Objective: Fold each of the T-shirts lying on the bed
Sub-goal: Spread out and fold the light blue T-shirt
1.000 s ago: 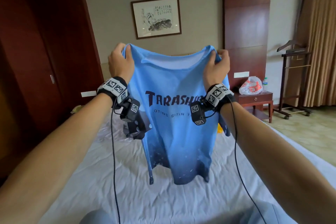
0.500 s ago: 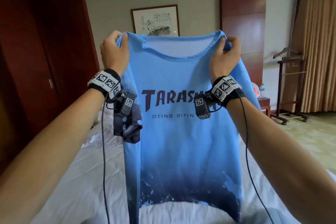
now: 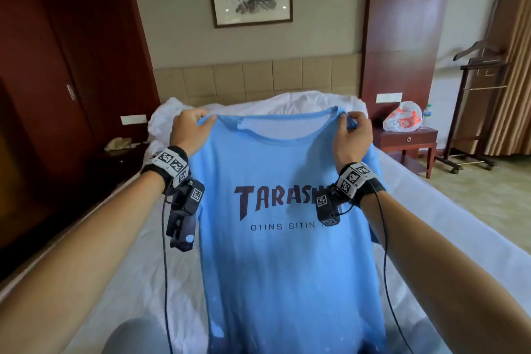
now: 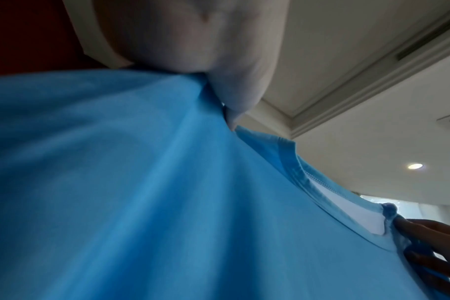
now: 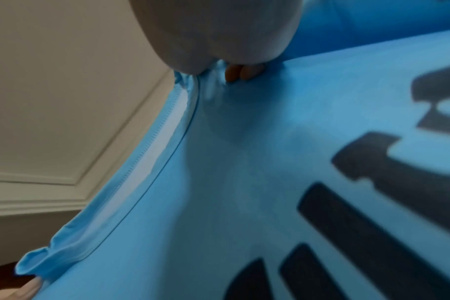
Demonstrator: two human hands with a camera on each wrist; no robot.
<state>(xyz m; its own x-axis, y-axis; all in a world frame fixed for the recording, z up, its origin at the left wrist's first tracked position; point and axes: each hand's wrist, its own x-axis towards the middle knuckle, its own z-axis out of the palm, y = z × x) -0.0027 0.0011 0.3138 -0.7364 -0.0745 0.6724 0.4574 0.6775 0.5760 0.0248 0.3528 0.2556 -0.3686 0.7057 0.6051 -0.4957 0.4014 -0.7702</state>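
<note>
Hotel-room bed with white sheets [image 3: 425, 227] underneath, and hanging over it is the light-blue, dark-lettered T-shirt [image 3: 287, 261]. Left hand [image 3: 188, 131] and right hand [image 3: 352, 136] each pinch a shoulder beside the collar. Looks thin, floppy, a bit slippery, so shoulder seams seem the best grab.

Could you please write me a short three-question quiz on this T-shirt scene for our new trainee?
1. True or false: the blue T-shirt lies folded on the bed.
2. Where do the left hand and right hand hold the shirt? A) the hem B) the shoulders beside the collar C) the sleeve ends
3. Fill in: the plastic bag rests on the ____.

Key: 1 false, it is held up, print facing the camera. 2 B. 3 nightstand.
</note>
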